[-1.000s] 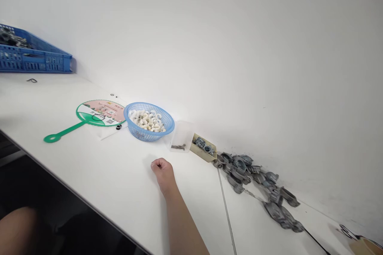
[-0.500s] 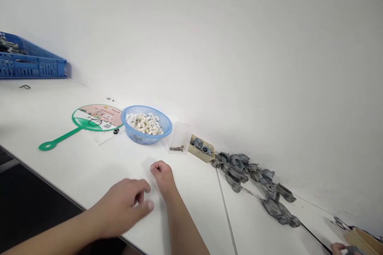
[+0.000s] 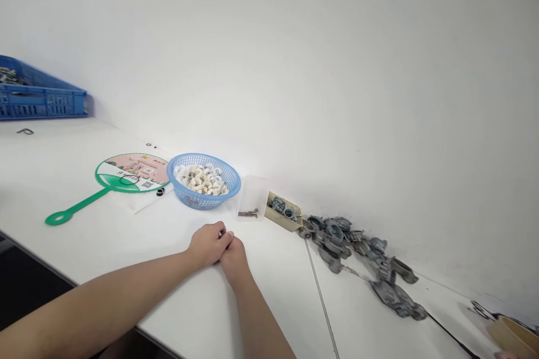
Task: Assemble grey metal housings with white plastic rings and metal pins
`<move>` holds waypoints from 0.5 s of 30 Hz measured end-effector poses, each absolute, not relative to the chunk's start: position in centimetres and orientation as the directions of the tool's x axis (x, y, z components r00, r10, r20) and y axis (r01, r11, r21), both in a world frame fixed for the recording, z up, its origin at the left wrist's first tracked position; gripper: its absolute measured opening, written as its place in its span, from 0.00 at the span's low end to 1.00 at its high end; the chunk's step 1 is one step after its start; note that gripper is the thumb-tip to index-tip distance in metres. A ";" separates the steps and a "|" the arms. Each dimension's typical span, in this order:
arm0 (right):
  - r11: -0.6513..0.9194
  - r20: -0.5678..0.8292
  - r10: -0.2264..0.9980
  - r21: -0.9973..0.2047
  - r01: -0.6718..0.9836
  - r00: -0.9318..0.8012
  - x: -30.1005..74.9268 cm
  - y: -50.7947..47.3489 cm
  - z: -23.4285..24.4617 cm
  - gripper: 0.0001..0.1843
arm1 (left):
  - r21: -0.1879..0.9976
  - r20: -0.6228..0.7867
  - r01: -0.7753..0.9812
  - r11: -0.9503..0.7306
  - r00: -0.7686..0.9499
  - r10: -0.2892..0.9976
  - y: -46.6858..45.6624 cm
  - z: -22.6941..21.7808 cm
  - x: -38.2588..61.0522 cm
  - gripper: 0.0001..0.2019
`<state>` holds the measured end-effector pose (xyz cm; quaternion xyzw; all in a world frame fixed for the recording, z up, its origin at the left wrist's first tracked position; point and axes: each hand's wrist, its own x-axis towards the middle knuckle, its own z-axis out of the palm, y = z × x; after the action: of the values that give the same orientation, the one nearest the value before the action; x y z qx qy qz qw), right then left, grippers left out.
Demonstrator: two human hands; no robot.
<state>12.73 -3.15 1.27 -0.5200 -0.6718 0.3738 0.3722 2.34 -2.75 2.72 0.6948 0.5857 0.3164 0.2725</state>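
My left hand (image 3: 208,243) and my right hand (image 3: 234,258) rest together on the white table (image 3: 126,247), fingertips touching. Both have their fingers curled closed; whatever sits between them is hidden. Just beyond them stands a round blue basket (image 3: 231,189) of white ring-shaped parts (image 3: 201,179). To its right are a small clear box (image 3: 252,197) with a few dark screws and a tan box (image 3: 278,217) of grey metal bits. A heap of grey metal castings (image 3: 357,249) runs along the wall to the right.
A green hand fan (image 3: 122,174) lies left of the basket on a sheet of paper. A blue crate (image 3: 40,100) stands at the far left. A thin rod (image 3: 320,294) crosses the table right of my forearm. A brown container edge (image 3: 511,335) shows bottom right.
My left hand came up from below the table edge and moved right until it met my right hand. The right hand stayed a closed fist in place.
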 end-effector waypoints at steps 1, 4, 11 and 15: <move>0.171 0.102 0.978 -0.889 0.426 -0.180 12.6 -3.1 1.3 0.11 | 0.748 0.125 0.641 -0.169 0.114 0.986 -2.8 2.6 2.3 0.15; 0.151 0.084 0.982 -0.886 0.439 -0.170 12.4 -3.1 1.4 0.13 | 0.750 0.132 0.637 -0.177 0.117 0.984 -2.9 2.3 2.2 0.15; 0.109 0.038 0.985 -0.890 0.443 -0.166 12.6 -3.2 1.7 0.14 | 0.768 0.138 0.611 -0.190 0.132 0.982 -2.4 2.0 2.2 0.14; 0.092 0.025 0.988 -0.889 0.449 -0.154 12.4 -3.1 2.0 0.16 | 0.780 0.145 0.592 -0.204 0.146 0.979 -1.6 1.8 1.9 0.14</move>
<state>12.43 -3.06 1.95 -0.5504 -0.6525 0.3887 0.3467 1.90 -1.59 1.77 0.6996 0.5611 0.3353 0.2887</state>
